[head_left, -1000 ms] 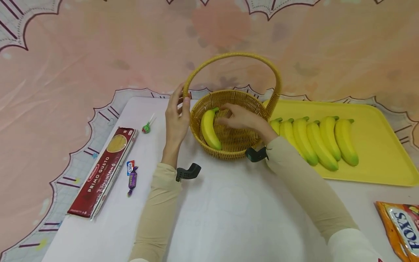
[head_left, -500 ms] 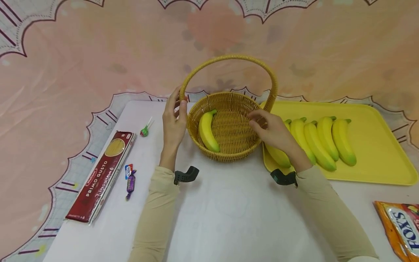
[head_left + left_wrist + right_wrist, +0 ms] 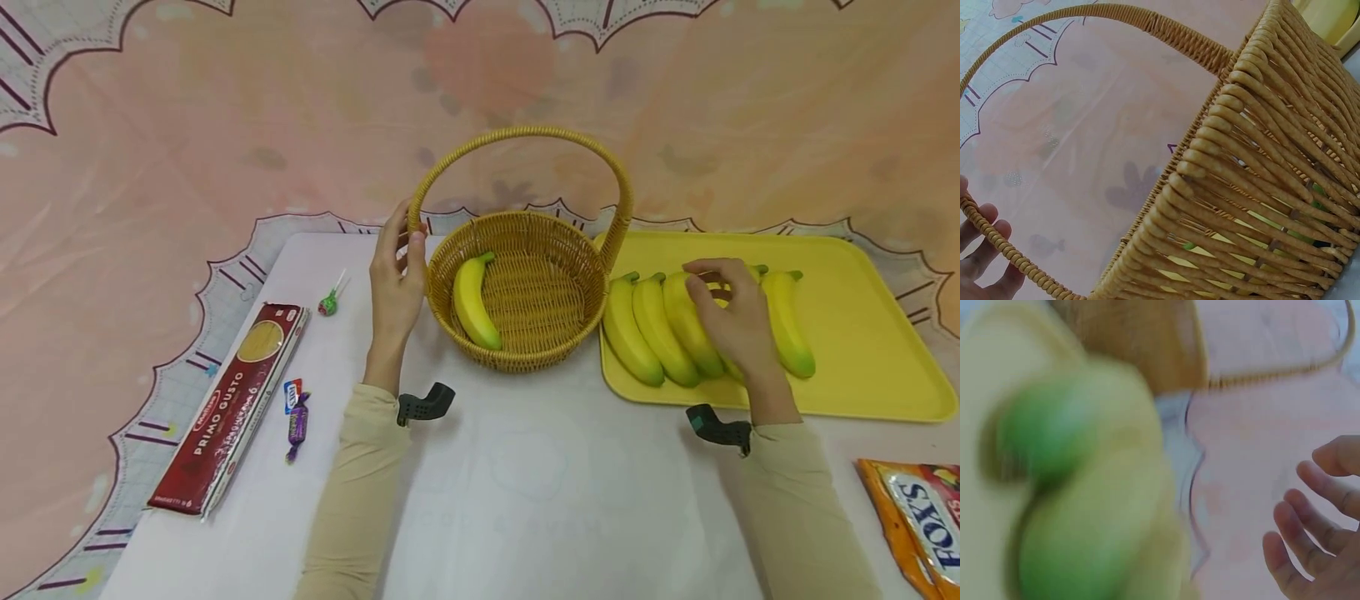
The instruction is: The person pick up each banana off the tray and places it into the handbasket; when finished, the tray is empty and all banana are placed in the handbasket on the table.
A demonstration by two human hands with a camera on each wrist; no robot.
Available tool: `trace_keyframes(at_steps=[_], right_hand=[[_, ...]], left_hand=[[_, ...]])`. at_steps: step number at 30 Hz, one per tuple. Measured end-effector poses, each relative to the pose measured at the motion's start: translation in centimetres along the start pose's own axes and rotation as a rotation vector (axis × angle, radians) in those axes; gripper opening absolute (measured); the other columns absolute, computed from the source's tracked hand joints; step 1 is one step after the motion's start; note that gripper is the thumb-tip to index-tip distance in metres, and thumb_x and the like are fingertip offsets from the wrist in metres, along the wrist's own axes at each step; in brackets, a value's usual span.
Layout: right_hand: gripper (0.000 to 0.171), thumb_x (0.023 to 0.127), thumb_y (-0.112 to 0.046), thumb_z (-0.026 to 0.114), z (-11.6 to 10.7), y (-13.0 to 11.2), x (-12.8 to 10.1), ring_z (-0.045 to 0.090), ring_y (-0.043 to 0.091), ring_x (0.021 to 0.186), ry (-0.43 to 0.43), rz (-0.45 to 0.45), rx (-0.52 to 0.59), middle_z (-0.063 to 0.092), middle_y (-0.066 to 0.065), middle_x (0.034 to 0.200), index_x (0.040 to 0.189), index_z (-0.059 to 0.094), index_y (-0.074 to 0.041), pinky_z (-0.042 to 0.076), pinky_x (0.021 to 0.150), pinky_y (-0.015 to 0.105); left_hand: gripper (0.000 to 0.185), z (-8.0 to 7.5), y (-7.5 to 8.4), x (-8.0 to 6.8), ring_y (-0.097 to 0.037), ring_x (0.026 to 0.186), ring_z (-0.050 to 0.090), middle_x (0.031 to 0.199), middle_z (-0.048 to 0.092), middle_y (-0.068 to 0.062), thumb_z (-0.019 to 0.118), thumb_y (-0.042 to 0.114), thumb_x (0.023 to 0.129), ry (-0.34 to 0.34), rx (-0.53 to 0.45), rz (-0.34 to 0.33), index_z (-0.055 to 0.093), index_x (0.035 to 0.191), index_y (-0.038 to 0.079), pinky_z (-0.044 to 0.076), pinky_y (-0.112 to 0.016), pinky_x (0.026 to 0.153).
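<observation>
Far left on the white table (image 3: 525, 500) there's a red pasta box (image 3: 231, 408), then a small purple candy (image 3: 297, 421) and a green lollipop (image 3: 330, 302) a bit further back. My left hand (image 3: 395, 283) sits at the left side of the wicker basket (image 3: 525, 350), fingers curled around the base of the handle (image 3: 517, 137) where it meets the rim; my left wrist view shows the fingertips (image 3: 985, 250) right against that woven handle. One banana (image 3: 472, 302) lies inside the basket along its left wall, green tips and all.

Just right of the basket is the yellow tray (image 3: 862, 333), touching or nearly touching it. A row of bananas (image 3: 645, 329) lies side by side on its left half. My right hand (image 3: 731, 321) is over the middle of that row, fingers bent and spread, resting on one of the bananas, but I honestly can't tell if I've got a proper hold on it. My right wrist view is a blur: loosely spread fingers (image 3: 1310, 544) with nothing between them. An orange candy bag (image 3: 918, 521) pokes in at the bottom right corner.
</observation>
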State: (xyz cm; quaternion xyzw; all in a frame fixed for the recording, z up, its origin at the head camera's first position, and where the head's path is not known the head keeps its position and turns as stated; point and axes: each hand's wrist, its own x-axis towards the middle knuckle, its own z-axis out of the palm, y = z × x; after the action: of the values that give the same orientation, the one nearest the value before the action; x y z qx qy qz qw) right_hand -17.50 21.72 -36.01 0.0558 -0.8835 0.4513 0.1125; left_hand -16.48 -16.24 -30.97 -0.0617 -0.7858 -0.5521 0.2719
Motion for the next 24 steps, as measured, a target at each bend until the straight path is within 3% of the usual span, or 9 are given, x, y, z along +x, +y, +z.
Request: trace_keyframes(at_steps=[4,10,14,24], right_hand=[[0.035,0.096,-0.026,0.050,-2.2,2.6,0.2,0.042,-0.007,0.094,0.102,0.060,-0.087,0.046,-0.013,0.108,0.121,0.058,-0.003,0.037,0.083,0.020],[0.044,0.094,-0.021,0.044,-5.3,6.4,0.6,0.040,0.035,0.112,0.150,0.164,-0.200,0.042,0.025,0.125,0.130,0.051,0.003,0.031,0.089,0.046],[0.054,0.095,-0.025,0.039,-6.7,8.1,0.7,0.032,0.051,0.119,0.061,0.240,-0.235,0.032,0.037,0.133,0.139,0.037,0.007,0.028,0.093,0.061],[0.083,0.096,-0.050,0.032,-7.8,9.9,1.3,0.028,0.057,0.125,-0.230,0.445,-0.295,0.024,0.040,0.142,0.147,0.006,0.009,0.029,0.099,0.066]], left_hand=[[0.041,-0.1,0.7,-0.1,-0.030,0.110,0.055,0.120,0.055,-0.023,0.044,0.010,0.099,0.001,0.008,-0.006,0.042,0.140,0.002,0.049,-0.046,0.092],[0.042,-0.1,0.6,-0.2,-0.031,0.111,0.055,0.120,0.055,-0.023,0.044,0.012,0.100,-0.012,0.004,-0.004,0.042,0.140,0.003,0.049,-0.046,0.093],[0.042,-0.1,0.6,-0.3,-0.030,0.112,0.055,0.121,0.054,-0.023,0.044,0.012,0.100,-0.015,0.001,-0.023,0.042,0.141,0.004,0.048,-0.047,0.094],[0.041,0.0,0.6,-0.3,-0.029,0.112,0.055,0.118,0.055,-0.021,0.044,0.012,0.100,-0.003,0.002,-0.015,0.042,0.140,0.004,0.048,-0.046,0.095]])
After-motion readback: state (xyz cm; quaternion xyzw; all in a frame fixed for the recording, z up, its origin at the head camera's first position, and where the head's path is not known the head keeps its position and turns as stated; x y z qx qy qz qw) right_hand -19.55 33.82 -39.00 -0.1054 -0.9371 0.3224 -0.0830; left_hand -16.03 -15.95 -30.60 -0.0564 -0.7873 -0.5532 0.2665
